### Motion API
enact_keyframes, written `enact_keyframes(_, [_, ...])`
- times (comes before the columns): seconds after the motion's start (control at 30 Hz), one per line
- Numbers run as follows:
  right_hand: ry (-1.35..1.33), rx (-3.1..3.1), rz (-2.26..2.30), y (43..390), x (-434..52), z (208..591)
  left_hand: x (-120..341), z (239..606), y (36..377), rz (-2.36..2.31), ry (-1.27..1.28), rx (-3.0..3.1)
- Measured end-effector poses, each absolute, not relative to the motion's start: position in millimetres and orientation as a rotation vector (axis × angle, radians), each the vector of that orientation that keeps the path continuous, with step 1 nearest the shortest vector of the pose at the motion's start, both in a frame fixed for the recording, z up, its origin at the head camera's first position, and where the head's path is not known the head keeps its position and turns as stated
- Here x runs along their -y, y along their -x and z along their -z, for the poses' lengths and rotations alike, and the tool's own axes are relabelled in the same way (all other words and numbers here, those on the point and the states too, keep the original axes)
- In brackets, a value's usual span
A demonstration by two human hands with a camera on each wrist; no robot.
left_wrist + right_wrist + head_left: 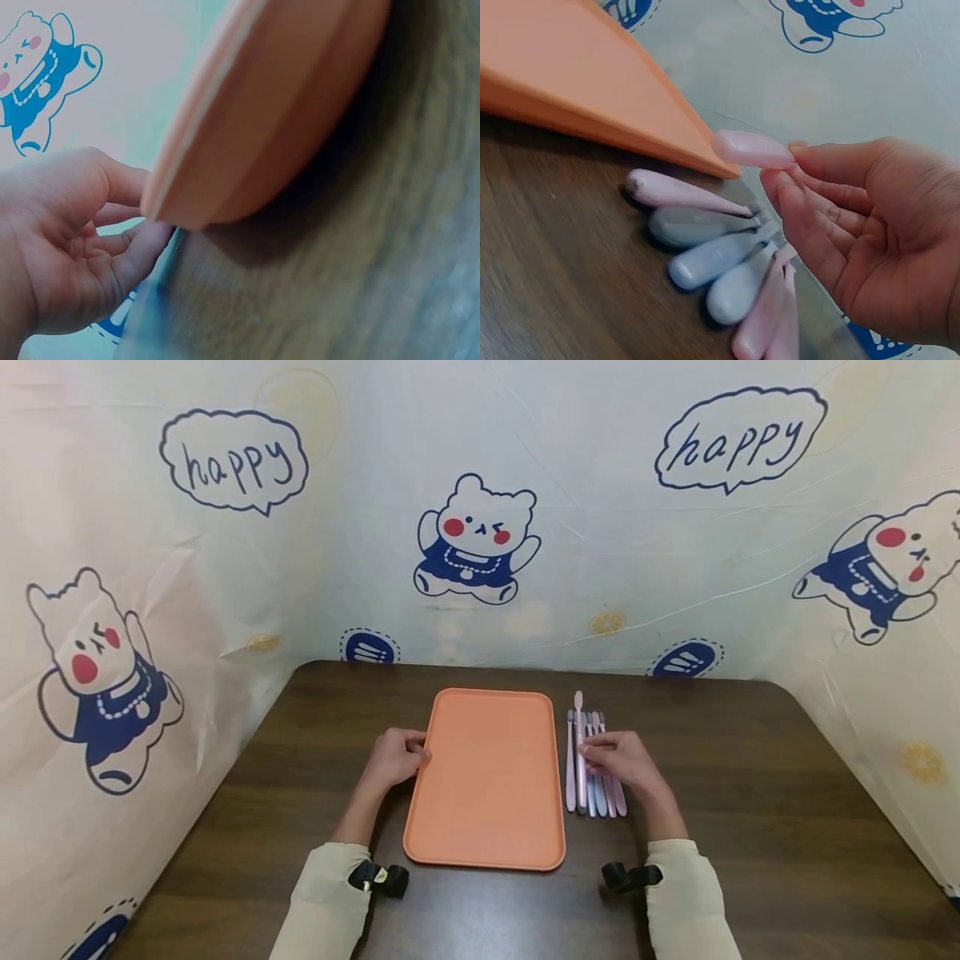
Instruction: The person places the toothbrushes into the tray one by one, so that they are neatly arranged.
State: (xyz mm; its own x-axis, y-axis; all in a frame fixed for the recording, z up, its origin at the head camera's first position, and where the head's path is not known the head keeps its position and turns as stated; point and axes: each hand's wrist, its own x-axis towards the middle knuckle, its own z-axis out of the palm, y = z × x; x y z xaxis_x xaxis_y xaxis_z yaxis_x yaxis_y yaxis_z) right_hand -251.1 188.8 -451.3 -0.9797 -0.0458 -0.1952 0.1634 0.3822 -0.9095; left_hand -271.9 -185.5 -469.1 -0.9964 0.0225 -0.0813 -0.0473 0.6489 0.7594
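The right hand (618, 760) pinches a pink toothbrush (750, 148) above the row of toothbrushes (602, 797), just beside the orange tray (487, 777), whose edge the left hand (396, 757) grips. It seems a lifting step, calling next for a steady pinch clear of the rim.

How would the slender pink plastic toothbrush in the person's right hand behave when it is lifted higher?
The pink toothbrush would probably stay stiff, since its handle looks straight. It seems light: a mere pinch of the right hand holds it. Its smooth, shiny surface may be somewhat slippery.
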Motion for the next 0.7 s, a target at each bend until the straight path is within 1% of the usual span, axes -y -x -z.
enact_keyframes(0.7, [-0.020, -2.377, 1.689, 254.9, -152.5, 453.7, 187.1, 469.6, 270.8, -1.284, 0.008, -2.789])
